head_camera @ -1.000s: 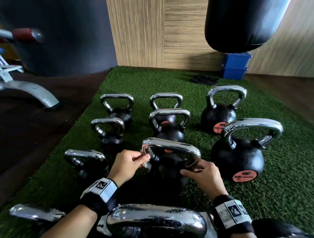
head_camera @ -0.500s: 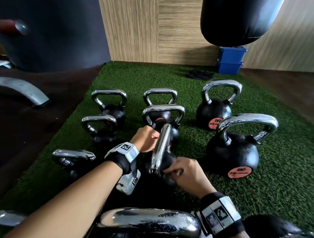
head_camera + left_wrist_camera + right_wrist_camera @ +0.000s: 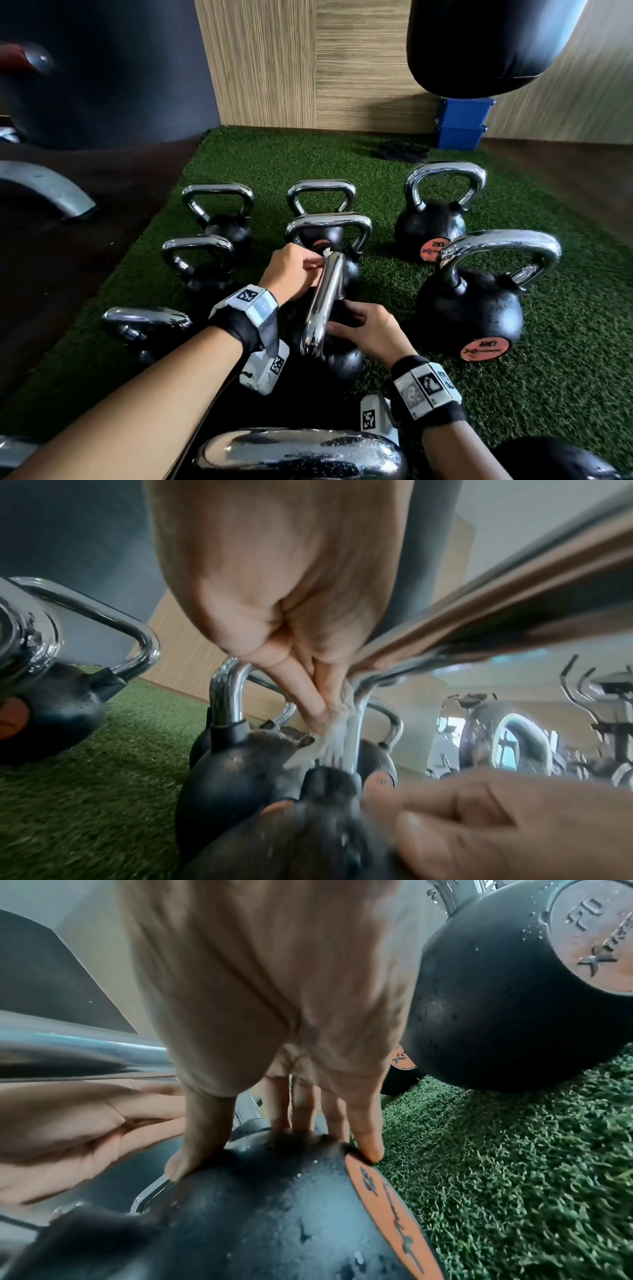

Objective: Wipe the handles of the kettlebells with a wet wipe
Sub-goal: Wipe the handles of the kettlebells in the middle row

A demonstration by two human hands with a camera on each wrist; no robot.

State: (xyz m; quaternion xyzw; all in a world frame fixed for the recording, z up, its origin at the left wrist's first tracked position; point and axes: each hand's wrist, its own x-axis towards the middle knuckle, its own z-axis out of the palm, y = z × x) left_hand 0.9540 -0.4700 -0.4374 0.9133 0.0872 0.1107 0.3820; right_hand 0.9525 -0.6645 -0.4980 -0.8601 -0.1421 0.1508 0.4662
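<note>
Several black kettlebells with chrome handles stand on green turf (image 3: 342, 164). The middle one is turned so its handle (image 3: 323, 301) runs away from me. My left hand (image 3: 296, 270) pinches a white wet wipe (image 3: 325, 253) (image 3: 329, 734) against the far end of that handle, where it bends down to the ball. My right hand (image 3: 363, 329) (image 3: 284, 1123) rests with spread fingers on the black ball (image 3: 274, 1204) of the same kettlebell, thumb on one side, fingertips by the orange label (image 3: 387, 1204).
A large 20 kettlebell (image 3: 479, 301) stands close on the right, another (image 3: 431, 219) behind it. Smaller ones (image 3: 202, 267) crowd the left, and a chrome handle (image 3: 301, 452) lies right below me. A black punching bag (image 3: 486, 44) hangs above blue boxes (image 3: 462, 123).
The middle kettlebell was turned from handle crosswise to handle pointing away. My left hand moved with the wipe to the handle's far end; my right hand stayed on the ball.
</note>
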